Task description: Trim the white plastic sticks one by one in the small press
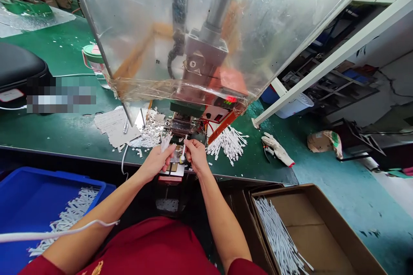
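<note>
My left hand (pixel 158 161) is closed around a small bunch of thin white cable-like pieces (pixel 166 141), whose ends stick up past the fingers. My right hand (pixel 195 154) pinches a single thin white piece (pixel 184 150) between thumb and fingertips; its exact kind is too small to make out. Both hands are side by side at the front of a bench press machine (pixel 180 125), just below its metal head. Right of the machine lies a fanned pile of similar white pieces (pixel 228 144). Small white scraps (pixel 151 131) are heaped on its left.
A clear plastic guard (pixel 135 21) hangs over the machine. Torn cardboard (pixel 112 126) and a white glove (pixel 278 149) lie on the green bench (pixel 71 133). Below are a blue bin (pixel 19 206) at left and a cardboard box (pixel 319 219) at right, both holding white pieces.
</note>
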Available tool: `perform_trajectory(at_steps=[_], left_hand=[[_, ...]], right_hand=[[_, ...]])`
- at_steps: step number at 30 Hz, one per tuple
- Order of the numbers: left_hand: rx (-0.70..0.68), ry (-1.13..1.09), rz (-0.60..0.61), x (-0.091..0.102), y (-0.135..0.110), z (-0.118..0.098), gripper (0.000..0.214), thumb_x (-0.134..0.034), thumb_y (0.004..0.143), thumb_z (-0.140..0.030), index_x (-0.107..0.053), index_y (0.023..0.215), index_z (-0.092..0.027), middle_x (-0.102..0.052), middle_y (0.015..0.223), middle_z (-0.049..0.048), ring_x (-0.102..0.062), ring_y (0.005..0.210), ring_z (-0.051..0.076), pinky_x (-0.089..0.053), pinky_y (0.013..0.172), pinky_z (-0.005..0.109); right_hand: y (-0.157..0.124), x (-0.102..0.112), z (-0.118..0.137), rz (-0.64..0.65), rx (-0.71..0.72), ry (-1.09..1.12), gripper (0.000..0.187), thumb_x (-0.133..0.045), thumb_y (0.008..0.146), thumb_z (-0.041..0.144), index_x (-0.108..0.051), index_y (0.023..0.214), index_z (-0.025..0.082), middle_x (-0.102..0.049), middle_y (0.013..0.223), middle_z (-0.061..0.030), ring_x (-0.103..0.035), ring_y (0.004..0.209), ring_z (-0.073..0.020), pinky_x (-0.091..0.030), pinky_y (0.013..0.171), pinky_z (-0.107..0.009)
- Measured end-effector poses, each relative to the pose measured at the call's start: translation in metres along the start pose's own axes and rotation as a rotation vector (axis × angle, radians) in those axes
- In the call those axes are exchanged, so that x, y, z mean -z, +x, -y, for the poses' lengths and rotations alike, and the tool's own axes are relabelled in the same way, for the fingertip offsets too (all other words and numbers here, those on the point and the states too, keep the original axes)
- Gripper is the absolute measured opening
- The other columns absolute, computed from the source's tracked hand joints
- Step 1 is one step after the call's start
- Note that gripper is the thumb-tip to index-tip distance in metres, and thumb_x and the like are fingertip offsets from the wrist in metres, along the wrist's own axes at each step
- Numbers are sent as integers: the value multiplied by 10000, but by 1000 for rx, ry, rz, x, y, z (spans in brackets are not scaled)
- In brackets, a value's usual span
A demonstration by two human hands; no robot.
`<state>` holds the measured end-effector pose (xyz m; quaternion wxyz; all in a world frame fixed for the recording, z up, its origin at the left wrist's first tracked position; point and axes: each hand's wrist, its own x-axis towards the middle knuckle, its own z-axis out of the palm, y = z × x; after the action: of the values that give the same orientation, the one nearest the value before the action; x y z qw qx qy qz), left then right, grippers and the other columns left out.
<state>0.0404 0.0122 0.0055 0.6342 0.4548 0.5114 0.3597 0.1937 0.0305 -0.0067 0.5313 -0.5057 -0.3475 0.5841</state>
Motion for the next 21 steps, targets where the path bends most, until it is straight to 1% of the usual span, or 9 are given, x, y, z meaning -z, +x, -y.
perform_trajectory(at_steps=[2,4,6,9,12,14,16,19,21], left_hand=[[-53,58,21,-5,4,-3,433,-568,828,-589,-631,854,-161,-470,431,-79,-415,304,87,-283,351,191],[-72,129,64,-9,7,-5,446,-541,848,-575,-638,970,-158,-478,429,-83,-438,302,103,-301,349,197],[-64,170,77,-14,11,-7,432,-518,862,-557,-643,945,-152,-477,419,-77,-447,299,107,-298,345,199],[-41,156,58,-21,14,-7,382,-531,855,-521,-637,854,-154,-458,406,-80,-427,290,99,-290,337,200],[-32,119,59,-25,17,-7,338,-580,823,-497,-622,770,-165,-441,397,-86,-405,283,90,-275,331,201],[-35,103,67,-26,18,-7,329,-594,812,-486,-602,716,-172,-436,388,-85,-394,280,83,-266,332,199],[-39,90,72,-27,17,-9,330,-585,815,-483,-580,691,-177,-428,381,-86,-377,278,75,-252,332,194],[-39,79,94,-28,11,-13,345,-582,808,-497,-542,668,-185,-407,375,-92,-354,277,68,-233,331,188],[-35,88,155,-25,5,-16,362,-613,790,-504,-534,646,-182,-417,376,-84,-358,285,67,-242,333,188]], right_hand=[[-1,1,2,3,22,-61,336,-681,743,465,-505,642,197,-517,502,73,-295,324,-39,-217,327,-193],[-4,4,4,-3,66,-179,310,-639,784,472,-532,685,198,-540,542,61,-351,354,-62,-273,358,-208],[-11,10,7,-42,165,-383,272,-593,830,449,-565,725,199,-562,581,46,-430,423,-93,-349,429,-230],[-28,25,8,-77,393,-787,201,-552,874,358,-611,764,201,-619,686,0,-546,616,-151,-439,621,-278],[-42,43,3,21,564,-1066,108,-571,865,271,-650,878,198,-672,885,-61,-589,862,-217,-455,808,-339],[-47,51,-2,94,612,-1176,147,-598,847,229,-657,976,190,-672,977,-85,-574,951,-246,-449,873,-371],[-48,54,-9,134,625,-1268,212,-617,841,206,-654,1049,180,-666,1027,-102,-562,978,-266,-449,894,-398],[-46,53,-17,138,610,-1343,257,-623,854,203,-649,1108,177,-658,1057,-115,-556,991,-286,-455,882,-424],[-46,52,-20,138,598,-1324,250,-612,868,198,-649,1114,179,-653,1047,-112,-563,984,-280,-462,874,-421]])
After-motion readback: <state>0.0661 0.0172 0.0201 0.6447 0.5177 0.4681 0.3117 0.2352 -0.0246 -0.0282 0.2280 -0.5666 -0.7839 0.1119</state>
